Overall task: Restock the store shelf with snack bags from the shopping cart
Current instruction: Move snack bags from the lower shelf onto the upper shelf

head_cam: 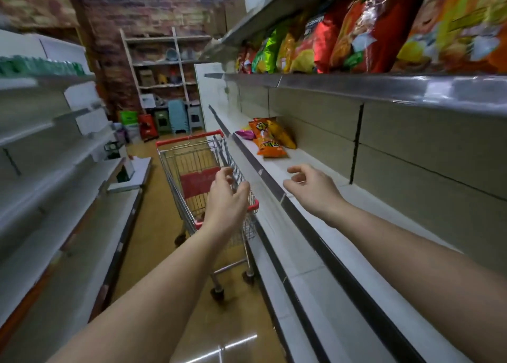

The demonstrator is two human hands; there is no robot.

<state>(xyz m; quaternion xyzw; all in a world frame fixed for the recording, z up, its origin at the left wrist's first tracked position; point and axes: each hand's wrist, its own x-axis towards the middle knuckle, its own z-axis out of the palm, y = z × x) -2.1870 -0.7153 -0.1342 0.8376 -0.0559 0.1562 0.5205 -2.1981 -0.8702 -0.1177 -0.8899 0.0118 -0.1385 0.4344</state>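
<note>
Both hands are out in front and holding nothing. The left hand [227,195] hangs over the near end of the shopping cart [203,170], fingers loosely curled and released, right above the red-trimmed rim at the cart's near corner. Can't tell if it's actually touching the wire or just hovering. The right hand [312,187] reaches over the front lip of the middle shelf [315,211], also relaxed, fingers slightly bent, not gripping anything.

The cart sits in the aisle tight against the right-hand shelving, its long side running just beside the dark front edge of the shelf. The basket looks basically empty from here, just the red child-seat flap [197,184] showing through the wire, though the bottom is partly hidden by the left arm.

The snack bags on the middle shelf are a small cluster farther down: a few orange snack bags [270,140] leaning on each other, with a pink bag [245,134] next to them near the shelf's front edge. Between them and the right hand there's a stretch of bare white shelf, and plenty more bare shelf running back toward the camera.

The upper shelf [384,86] is packed with big red, orange and green chip bags [356,33] right up to its metal lip.

Across the aisle, the left shelving [55,176] stands well apart from the cart, so there's open yellow floor [162,220] on that side.
</note>
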